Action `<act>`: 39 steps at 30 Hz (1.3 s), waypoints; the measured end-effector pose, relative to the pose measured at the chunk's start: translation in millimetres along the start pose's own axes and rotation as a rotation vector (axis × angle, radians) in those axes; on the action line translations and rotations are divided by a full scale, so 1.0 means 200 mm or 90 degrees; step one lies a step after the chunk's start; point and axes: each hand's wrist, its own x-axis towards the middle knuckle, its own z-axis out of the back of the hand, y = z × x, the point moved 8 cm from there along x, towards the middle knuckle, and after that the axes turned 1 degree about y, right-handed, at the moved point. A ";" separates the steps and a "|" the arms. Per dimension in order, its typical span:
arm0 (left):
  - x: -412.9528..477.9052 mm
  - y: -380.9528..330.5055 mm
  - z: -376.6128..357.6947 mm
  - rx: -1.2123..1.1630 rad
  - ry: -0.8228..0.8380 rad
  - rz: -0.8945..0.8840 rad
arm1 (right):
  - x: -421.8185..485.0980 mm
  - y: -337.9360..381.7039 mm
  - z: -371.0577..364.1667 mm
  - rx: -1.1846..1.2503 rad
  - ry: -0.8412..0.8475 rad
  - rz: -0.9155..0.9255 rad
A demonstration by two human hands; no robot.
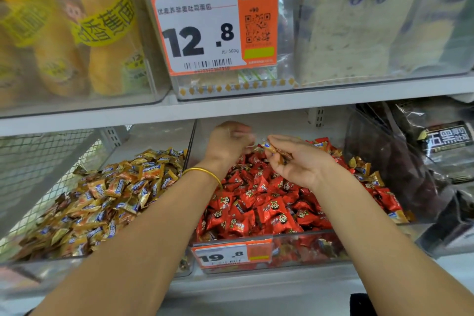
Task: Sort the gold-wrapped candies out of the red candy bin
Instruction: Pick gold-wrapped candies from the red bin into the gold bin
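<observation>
A clear bin on the lower shelf is heaped with red-wrapped candies. Some gold-wrapped candies lie along its right side and back. My right hand hovers over the red heap, palm up, holding several gold-wrapped candies in its curled fingers. My left hand, with a gold bangle on the wrist, is at the back of the same bin, fingers curled and blurred close to my right hand's fingertips. Whether it holds a candy is unclear.
To the left stands a clear bin full of gold-wrapped candies. A bin of dark packets is on the right. The upper shelf hangs low over both hands, carrying bread bins and an orange 12.8 price tag.
</observation>
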 end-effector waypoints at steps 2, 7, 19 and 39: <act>0.05 0.10 0.04 0.199 -0.060 0.055 | 0.00 0.00 0.02 0.019 -0.017 -0.011; 0.11 0.30 -0.08 0.601 0.128 0.106 | -0.01 -0.01 0.03 0.070 -0.007 -0.042; 0.14 0.35 -0.24 0.512 0.313 0.052 | -0.03 0.04 0.06 0.104 0.007 -0.029; -0.03 0.05 -0.08 -0.089 0.157 0.120 | -0.08 0.04 0.05 0.257 0.047 -0.080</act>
